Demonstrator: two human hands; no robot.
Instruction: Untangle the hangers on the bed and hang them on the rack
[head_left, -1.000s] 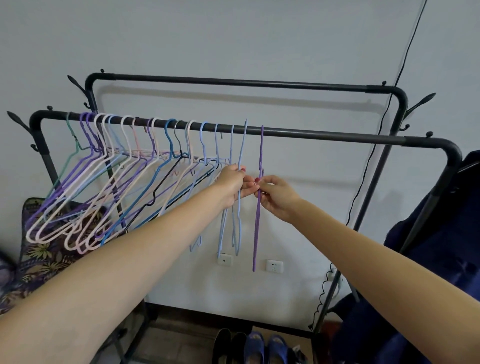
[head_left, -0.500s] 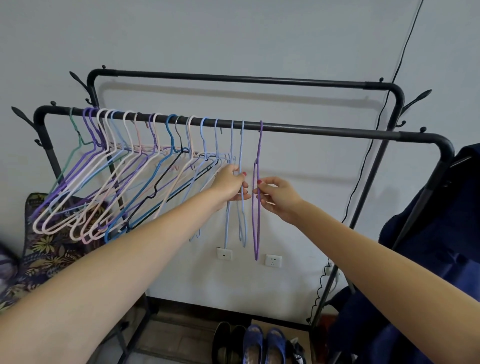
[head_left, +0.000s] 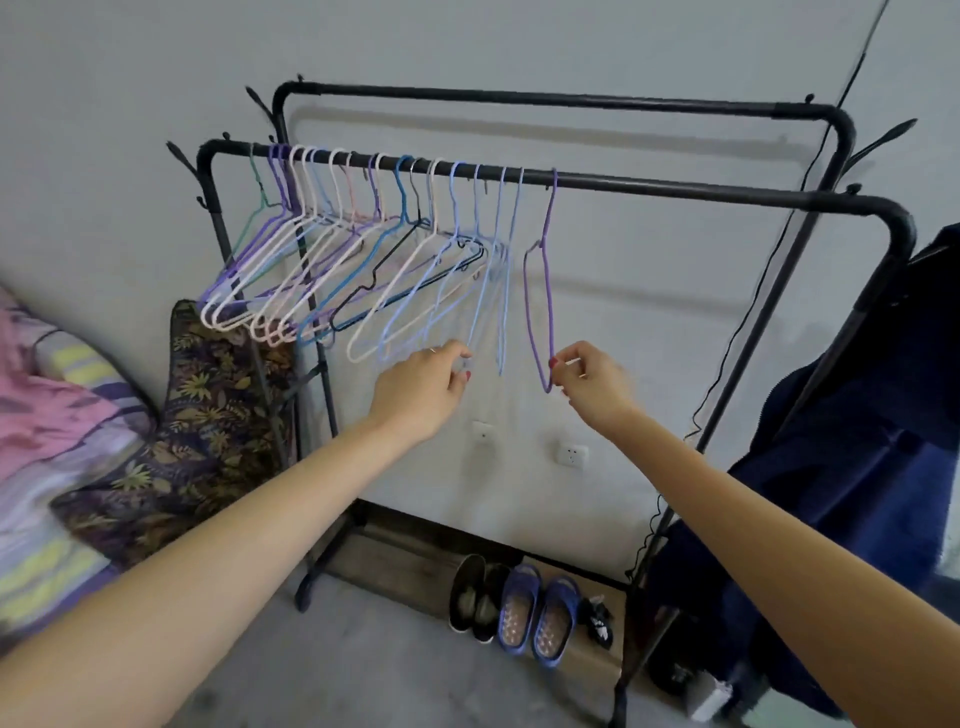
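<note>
Grey wall and concrete floor frame the black rack, whose front rail carries a crowded row of hangers. From the head view, the right hand pinches the bottom of the purple hanger hooked apart on the rail, while the left hand pinches a pale blue hanger. A sideways tug could likely unhook either or re-tangle the packed neighbours.

I see a plain grey wall at twelve o'clock, with two white sockets low down. Shoes sit on the concrete floor at six. Striped bedding lies at nine, dark blue clothing at three.
</note>
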